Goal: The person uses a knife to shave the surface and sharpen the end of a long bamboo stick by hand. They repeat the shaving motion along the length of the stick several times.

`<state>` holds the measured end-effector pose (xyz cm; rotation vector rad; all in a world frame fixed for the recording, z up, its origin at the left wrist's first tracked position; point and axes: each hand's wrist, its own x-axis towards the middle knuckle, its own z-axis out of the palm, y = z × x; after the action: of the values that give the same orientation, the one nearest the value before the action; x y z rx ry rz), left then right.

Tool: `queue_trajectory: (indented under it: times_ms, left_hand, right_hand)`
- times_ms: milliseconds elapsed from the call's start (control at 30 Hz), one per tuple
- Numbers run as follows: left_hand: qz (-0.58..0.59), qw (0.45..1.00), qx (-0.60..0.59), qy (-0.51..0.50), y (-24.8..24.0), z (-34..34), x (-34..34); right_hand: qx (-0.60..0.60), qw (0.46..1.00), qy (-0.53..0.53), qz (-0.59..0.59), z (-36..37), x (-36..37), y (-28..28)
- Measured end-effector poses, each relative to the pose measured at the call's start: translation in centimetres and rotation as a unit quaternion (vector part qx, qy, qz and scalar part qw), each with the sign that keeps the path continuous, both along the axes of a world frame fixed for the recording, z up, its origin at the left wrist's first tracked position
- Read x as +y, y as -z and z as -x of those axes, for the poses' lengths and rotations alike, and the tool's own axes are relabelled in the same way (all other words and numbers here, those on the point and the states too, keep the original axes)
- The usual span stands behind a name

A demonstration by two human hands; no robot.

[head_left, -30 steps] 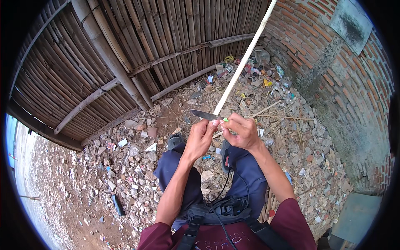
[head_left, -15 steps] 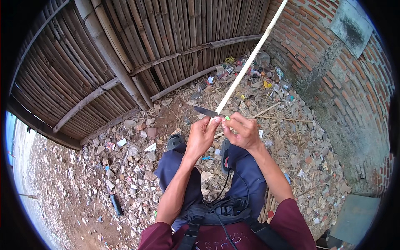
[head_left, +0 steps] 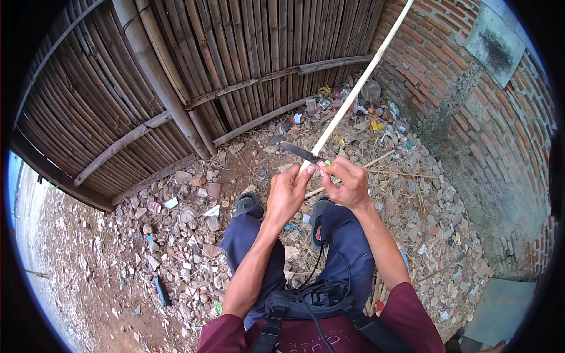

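A long, pale bamboo strip [head_left: 355, 93] slants up and to the right from between my hands, past the top edge of the view. My left hand [head_left: 286, 191] is closed round its near end, with the thumb pressed along it. In my right hand [head_left: 347, 181] is a knife [head_left: 301, 152], gripped by its bright green handle, which the fingers mostly hide. The dark blade points left and lies across the strip just beyond my left thumb, its tip tilted slightly away from me.
A bamboo slat wall [head_left: 247, 47] rises ahead and left; a brick wall [head_left: 488, 129] bends round on the right. Stones and litter cover the ground [head_left: 176, 235]. More thin sticks [head_left: 406, 174] lie right of my hands, and a grey board [head_left: 500, 309] is at lower right.
Both hands have shifted slightly right with the strip and knife. The blade has turned so that its tip sits a little higher in the view.
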<state>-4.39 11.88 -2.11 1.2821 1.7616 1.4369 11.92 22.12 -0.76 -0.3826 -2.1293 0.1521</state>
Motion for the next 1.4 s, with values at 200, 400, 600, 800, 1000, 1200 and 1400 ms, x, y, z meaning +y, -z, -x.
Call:
queue_trajectory:
  times_ms: [200,400,600,800,1000,1200,1400]
  left_hand:
    - [0.048,0.998,0.041,0.004,0.3,0.6,-1.1]
    - [0.053,0.997,0.046,0.02,1.0,1.1,-1.3]
    - [0.036,0.998,0.045,0.013,0.4,0.7,-1.3]
    - [0.033,0.997,0.071,0.027,0.2,0.1,-1.3]
    - [0.021,0.997,0.072,0.037,1.0,-1.0,-0.7]
    - [0.013,0.999,0.024,0.036,2.4,-1.8,0.5]
    - [0.005,0.999,-0.026,0.018,3.2,-1.5,1.4]
  right_hand:
    - [0.097,0.987,0.091,0.088,-2.6,5.2,-0.3]
    - [0.055,0.993,0.081,0.063,-2.2,3.9,-0.3]
    - [0.021,0.998,0.039,0.046,-1.4,2.2,0.0]
    - [-0.006,0.995,0.042,0.085,-0.5,1.4,0.1]
    - [-0.08,0.954,0.191,0.217,0.2,2.2,1.7]
    - [-0.194,0.933,0.203,0.226,0.9,3.7,2.3]
    - [-0.24,0.95,0.138,0.144,2.2,4.8,3.5]
